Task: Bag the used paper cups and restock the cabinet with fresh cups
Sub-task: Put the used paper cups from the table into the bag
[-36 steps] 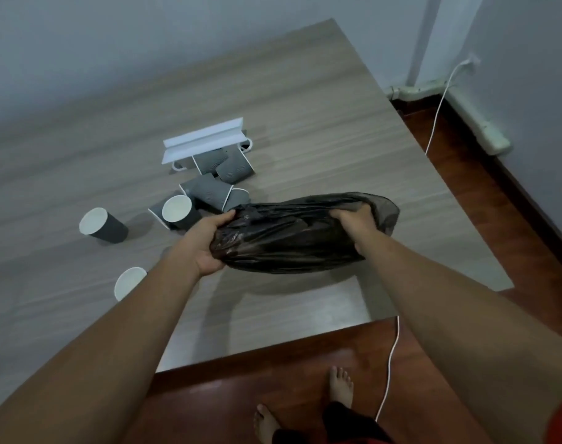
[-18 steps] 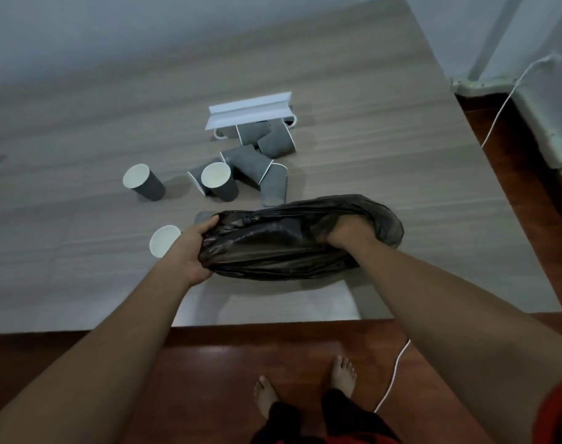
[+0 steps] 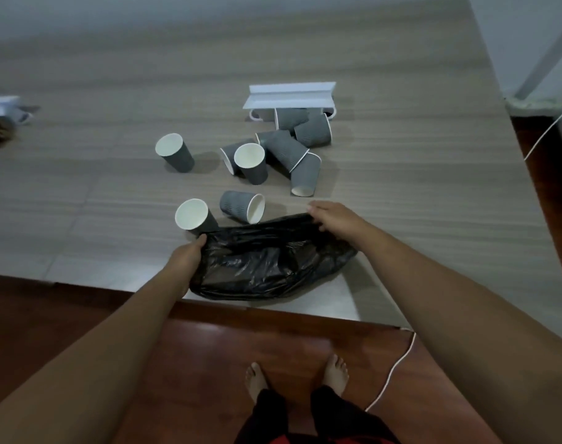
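A black plastic bag [image 3: 267,264] lies crumpled at the table's near edge. My left hand [image 3: 186,256] grips its left rim and my right hand [image 3: 332,216] holds its far right rim, so the mouth is stretched between them. Several grey paper cups with white insides are scattered just beyond the bag. One upright cup [image 3: 194,216] stands beside my left hand. A tipped cup [image 3: 241,206] lies next to it. Another upright cup [image 3: 252,163] stands further back, and a lone one [image 3: 174,152] is to the left.
A white bracket-like holder [image 3: 291,94] lies at the back of the cup pile on the wooden table [image 3: 401,193]. A blurred white object [image 3: 2,107] sits at the far left. A white cable [image 3: 393,370] runs over the red-brown floor by my bare feet.
The view has shifted, so the cups and holder sit more to the right. The bag has come down toward the table's near edge, and my right hand now holds its rim from above.
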The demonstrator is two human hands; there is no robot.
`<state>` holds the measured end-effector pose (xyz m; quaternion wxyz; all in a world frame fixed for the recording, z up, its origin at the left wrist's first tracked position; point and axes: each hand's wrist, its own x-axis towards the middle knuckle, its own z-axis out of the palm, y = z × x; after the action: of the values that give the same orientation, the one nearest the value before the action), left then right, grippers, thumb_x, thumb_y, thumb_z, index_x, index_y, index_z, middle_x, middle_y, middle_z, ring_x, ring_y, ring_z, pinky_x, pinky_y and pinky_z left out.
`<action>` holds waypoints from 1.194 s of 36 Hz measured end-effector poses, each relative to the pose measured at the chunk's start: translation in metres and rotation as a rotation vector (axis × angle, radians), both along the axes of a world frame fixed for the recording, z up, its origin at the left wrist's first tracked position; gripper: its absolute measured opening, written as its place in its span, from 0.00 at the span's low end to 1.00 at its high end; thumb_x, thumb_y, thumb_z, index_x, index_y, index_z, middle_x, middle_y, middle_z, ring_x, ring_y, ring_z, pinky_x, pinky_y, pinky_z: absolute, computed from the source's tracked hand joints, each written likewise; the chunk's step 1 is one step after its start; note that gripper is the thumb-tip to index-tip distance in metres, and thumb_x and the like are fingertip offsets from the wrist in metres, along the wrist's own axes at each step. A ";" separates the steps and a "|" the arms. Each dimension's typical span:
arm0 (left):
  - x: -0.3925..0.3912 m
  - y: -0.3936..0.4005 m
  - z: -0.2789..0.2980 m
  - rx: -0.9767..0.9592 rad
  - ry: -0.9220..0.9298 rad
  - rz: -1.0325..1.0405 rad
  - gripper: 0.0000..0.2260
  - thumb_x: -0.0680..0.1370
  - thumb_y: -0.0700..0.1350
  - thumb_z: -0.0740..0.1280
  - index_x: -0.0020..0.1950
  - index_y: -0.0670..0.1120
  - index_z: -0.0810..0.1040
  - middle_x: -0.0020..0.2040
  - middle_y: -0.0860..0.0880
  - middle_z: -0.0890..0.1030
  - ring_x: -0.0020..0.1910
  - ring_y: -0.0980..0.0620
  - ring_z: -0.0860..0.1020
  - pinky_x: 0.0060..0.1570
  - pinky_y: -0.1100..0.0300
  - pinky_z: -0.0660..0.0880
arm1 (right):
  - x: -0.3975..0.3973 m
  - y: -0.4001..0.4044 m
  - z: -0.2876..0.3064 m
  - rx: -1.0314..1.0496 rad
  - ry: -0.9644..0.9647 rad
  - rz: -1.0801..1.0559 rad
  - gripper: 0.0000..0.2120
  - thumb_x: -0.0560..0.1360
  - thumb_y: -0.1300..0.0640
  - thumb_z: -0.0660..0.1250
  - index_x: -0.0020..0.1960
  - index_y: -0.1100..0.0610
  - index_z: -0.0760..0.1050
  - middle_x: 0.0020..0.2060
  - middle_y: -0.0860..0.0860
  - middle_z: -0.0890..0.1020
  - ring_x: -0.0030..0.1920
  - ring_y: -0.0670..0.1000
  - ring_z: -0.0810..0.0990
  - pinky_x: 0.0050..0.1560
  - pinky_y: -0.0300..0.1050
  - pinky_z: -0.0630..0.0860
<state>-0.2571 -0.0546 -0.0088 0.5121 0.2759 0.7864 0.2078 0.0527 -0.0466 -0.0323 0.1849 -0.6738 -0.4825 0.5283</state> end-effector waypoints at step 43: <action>-0.061 0.016 -0.032 -0.075 -0.197 -0.020 0.20 0.80 0.59 0.62 0.59 0.44 0.77 0.47 0.44 0.82 0.45 0.44 0.81 0.50 0.52 0.78 | -0.147 0.063 -0.027 0.608 -0.532 -0.041 0.32 0.64 0.46 0.73 0.64 0.59 0.74 0.57 0.58 0.75 0.60 0.60 0.73 0.62 0.50 0.70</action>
<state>-0.3178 -0.0386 -0.0409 0.5990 0.2424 0.7367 0.1993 -0.0945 0.0167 -0.0593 0.2548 -0.7110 -0.6343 0.1649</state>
